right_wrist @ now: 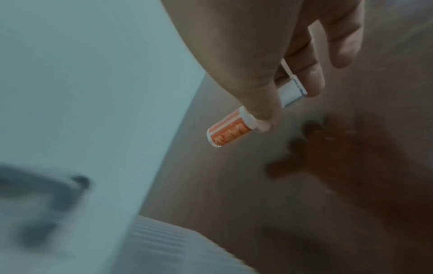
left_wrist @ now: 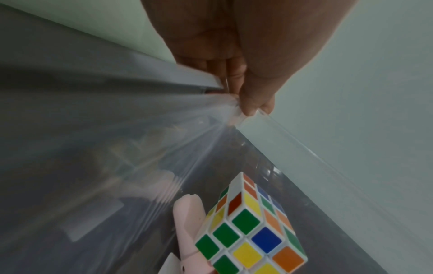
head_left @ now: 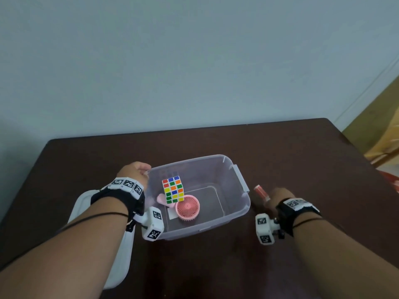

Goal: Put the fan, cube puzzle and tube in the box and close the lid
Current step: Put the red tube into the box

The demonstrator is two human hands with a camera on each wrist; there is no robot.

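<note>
A clear plastic box stands open in the middle of the dark table. Inside it lie the pink fan and the multicoloured cube puzzle, the cube leaning on the fan's handle. My left hand pinches the box's far left corner rim. The cube is just below it in the left wrist view. My right hand holds the orange and white tube above the table, right of the box. Thumb and fingers are curled round the tube.
The white lid lies flat on the table left of the box, partly under my left forearm. The box's right latch sticks out toward the tube. A wall is behind the table; a yellowish floor shows at the far right.
</note>
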